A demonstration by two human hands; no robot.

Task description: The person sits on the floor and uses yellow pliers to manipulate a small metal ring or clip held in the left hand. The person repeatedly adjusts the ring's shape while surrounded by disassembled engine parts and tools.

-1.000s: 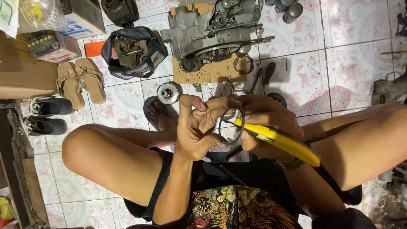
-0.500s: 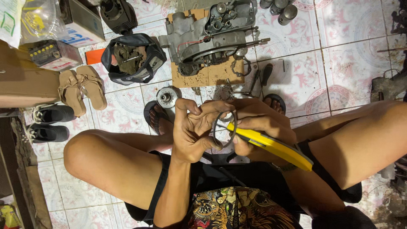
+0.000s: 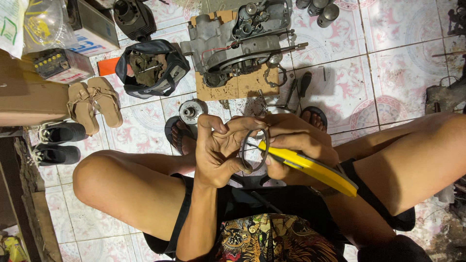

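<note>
**Head view: thin ring held between two hands over the lap**

Head camera looks straight down on a person seated on a tiled floor with knees spread wide. The left hand is raised in front of the body, its fingers curled around a thin dark metal ring, which it pinches by the left rim and the far edge. The right hand is closed around the yellow handles of a pair of pliers; the tool's tip reaches into the ring from the right, though whether it touches the ring cannot be told. The ring sits between the two hands, above the lap and near the middle of the scene.

Farther away on the floor, an engine casing rests on a piece of cardboard, with shafts sticking out to the right. Left of it lies an open black bag with rags and parts inside. A small round gear part lies on the tiles just beyond the left hand, beside a sandalled foot. On the far left stand a pair of tan sandals, and nearer than those, a pair of dark shoes. A dark-handled screwdriver lies right of the cardboard. Several metal cylinders stand at the far edge.
</note>
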